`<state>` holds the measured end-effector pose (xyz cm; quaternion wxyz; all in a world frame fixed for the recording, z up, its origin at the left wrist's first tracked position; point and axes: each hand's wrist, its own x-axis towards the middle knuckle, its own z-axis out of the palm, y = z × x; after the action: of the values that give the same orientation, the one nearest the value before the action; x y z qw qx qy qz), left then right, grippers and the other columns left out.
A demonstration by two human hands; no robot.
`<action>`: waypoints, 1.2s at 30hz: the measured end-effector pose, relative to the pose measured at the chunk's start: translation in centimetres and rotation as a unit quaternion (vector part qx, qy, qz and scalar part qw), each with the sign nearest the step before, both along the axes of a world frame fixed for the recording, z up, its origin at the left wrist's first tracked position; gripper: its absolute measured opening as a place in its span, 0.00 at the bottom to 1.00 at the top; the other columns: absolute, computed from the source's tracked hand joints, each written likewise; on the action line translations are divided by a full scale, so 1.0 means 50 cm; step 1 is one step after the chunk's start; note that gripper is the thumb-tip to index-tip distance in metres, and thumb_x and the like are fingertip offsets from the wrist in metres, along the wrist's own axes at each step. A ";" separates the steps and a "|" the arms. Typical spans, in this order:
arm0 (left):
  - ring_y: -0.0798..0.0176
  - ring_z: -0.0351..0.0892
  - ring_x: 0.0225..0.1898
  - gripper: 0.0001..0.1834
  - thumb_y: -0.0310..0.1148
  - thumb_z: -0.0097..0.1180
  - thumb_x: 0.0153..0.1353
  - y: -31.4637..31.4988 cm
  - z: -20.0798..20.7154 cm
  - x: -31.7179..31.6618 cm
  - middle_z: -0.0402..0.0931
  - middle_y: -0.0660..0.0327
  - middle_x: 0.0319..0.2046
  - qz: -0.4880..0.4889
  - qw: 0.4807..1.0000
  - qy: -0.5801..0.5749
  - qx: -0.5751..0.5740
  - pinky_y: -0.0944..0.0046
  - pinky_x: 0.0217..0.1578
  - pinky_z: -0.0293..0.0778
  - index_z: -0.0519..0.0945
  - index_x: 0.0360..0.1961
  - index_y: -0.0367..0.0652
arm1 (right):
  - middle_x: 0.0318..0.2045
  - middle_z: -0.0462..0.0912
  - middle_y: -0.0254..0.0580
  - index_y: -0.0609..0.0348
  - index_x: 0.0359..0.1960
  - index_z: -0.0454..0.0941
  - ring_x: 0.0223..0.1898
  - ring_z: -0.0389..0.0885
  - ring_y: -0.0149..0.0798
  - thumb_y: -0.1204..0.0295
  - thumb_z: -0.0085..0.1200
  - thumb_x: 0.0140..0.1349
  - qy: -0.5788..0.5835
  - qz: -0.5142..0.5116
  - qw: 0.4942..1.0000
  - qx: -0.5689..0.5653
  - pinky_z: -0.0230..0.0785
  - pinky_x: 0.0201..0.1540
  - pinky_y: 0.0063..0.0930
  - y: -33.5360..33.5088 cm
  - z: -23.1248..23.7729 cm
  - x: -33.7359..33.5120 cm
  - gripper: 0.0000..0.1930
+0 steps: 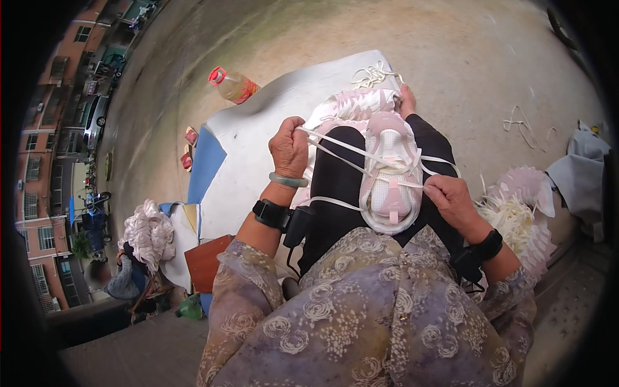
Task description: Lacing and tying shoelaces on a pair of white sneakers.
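Note:
A pink and white sneaker (391,168) rests between my thighs, its heel toward me. White shoelaces (342,148) run from its eyelets out to both sides. My left hand (289,148) is closed on a lace drawn out to the left, above the shoe. Close to the shoe's right side, my right hand (449,198) pinches another part of the lace. Loose lace also crosses my dark trousers on either side. More pink and white shoe parts (351,103) lie just beyond my knees on a pale sheet (251,142).
Pink and white shoes with a bundle of cream laces (506,219) lie at my right. Loose laces (372,74) sit on the sheet's far end. Left are a bottle (233,87), red sandals (187,149), a brown board (207,263) and another person (122,280) beside a shoe pile (147,235).

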<state>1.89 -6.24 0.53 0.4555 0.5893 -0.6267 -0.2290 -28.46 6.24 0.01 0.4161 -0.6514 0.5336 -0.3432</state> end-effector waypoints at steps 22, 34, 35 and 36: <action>0.54 0.73 0.19 0.05 0.28 0.51 0.48 0.128 -0.056 -0.116 0.71 0.52 0.16 -0.193 0.962 -0.041 0.191 0.60 0.24 0.69 0.74 0.27 0.39 | 0.32 0.78 0.49 0.61 0.36 0.76 0.37 0.75 0.49 0.73 0.53 0.54 0.401 -0.109 0.900 0.136 0.64 0.42 0.41 0.350 -0.200 -0.434 0.09; 0.69 0.67 0.18 0.13 0.28 0.55 0.46 0.128 -0.053 -0.125 0.67 0.62 0.18 -0.218 0.959 -0.115 0.138 0.68 0.22 0.67 0.72 0.35 0.38 | 0.28 0.75 0.45 0.60 0.34 0.71 0.32 0.73 0.48 0.70 0.55 0.53 0.155 0.050 0.973 -0.166 0.65 0.36 0.38 -0.012 -0.012 0.038 0.10; 0.69 0.67 0.18 0.13 0.28 0.55 0.46 0.127 -0.053 -0.124 0.67 0.62 0.18 -0.218 0.959 -0.115 0.139 0.68 0.22 0.67 0.72 0.35 0.38 | 0.28 0.75 0.45 0.60 0.34 0.71 0.32 0.73 0.48 0.70 0.55 0.53 0.155 0.051 0.973 -0.165 0.65 0.36 0.38 -0.016 -0.011 0.042 0.10; 0.69 0.67 0.18 0.13 0.28 0.55 0.46 0.125 -0.053 -0.124 0.67 0.62 0.18 -0.218 0.958 -0.113 0.147 0.68 0.22 0.67 0.71 0.35 0.38 | 0.26 0.74 0.44 0.60 0.33 0.70 0.29 0.73 0.46 0.70 0.54 0.54 0.106 0.042 0.992 -0.048 0.64 0.33 0.35 -0.019 -0.011 0.044 0.09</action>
<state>-4.29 0.04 -2.14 0.2290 0.5208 -0.7470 -0.3438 -26.24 5.28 -0.52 0.3393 -0.7250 0.5300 -0.2799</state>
